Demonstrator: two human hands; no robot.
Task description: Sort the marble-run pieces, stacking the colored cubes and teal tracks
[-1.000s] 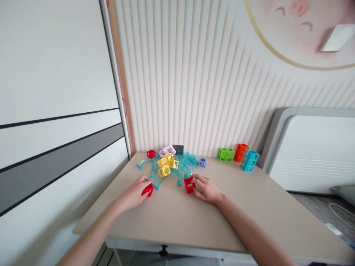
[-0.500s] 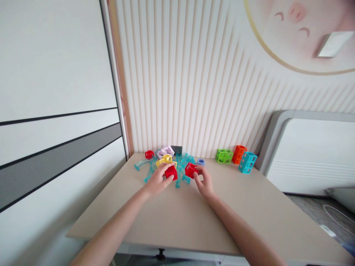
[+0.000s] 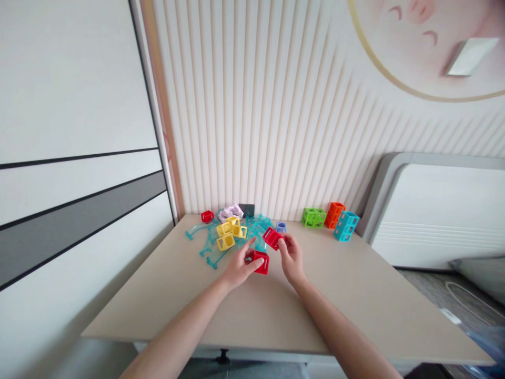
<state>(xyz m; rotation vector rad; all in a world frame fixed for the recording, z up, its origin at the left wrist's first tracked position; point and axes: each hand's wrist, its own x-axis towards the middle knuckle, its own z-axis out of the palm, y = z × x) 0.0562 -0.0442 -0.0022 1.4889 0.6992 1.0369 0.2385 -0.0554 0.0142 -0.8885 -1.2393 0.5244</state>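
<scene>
My left hand (image 3: 239, 267) is closed on a red hollow cube block (image 3: 262, 261) low over the table, its thumb on the near face. In my right hand (image 3: 291, 258), thumb and fingers pinch a second red hollow cube block (image 3: 272, 238), tilted and held a little higher and farther back. The two red blocks are close together but look apart. Just beyond my left hand lie several joined yellow cube blocks (image 3: 226, 241) among translucent teal connector pieces (image 3: 215, 260). A small periwinkle block (image 3: 281, 227) sits behind my right hand.
At the back right stand a green block pair (image 3: 314, 217), an orange block stack (image 3: 334, 215) and a blue block stack (image 3: 346, 226). A third red block (image 3: 207, 216), a crumpled lilac item (image 3: 231, 212) and a dark box (image 3: 247, 210) are near the ribbed wall (image 3: 252, 105).
My left hand has moved right and toward me with its red block, uncovering the yellow blocks. The right-hand block has been tilted and turned. The view has shifted slightly.
</scene>
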